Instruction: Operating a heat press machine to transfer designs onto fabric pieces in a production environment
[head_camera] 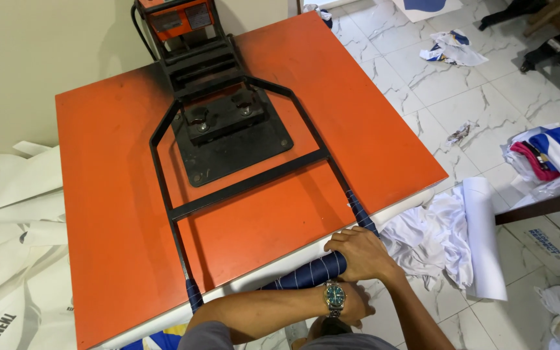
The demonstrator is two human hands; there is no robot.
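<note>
A large heat press with an orange top plate (pixel 118 194) fills the middle of the view. A black frame (pixel 247 181) runs from its centre block to a handle bar wrapped in blue striped cloth (pixel 306 273) at the near edge. My right hand (pixel 358 251) is closed over the right end of that bar. My left hand (pixel 356 310), with a wristwatch (pixel 335 296) on its wrist, lies just below the bar beside my right wrist. Its fingers are curled, and what they touch is hidden.
White printed sheets (pixel 8 214) are piled left of the press. On the marble tile floor at the right lie white fabric (pixel 432 236), a white paper roll (pixel 487 240), a heap of blue, white and pink garments (pixel 549 152) and paper scraps (pixel 452 48).
</note>
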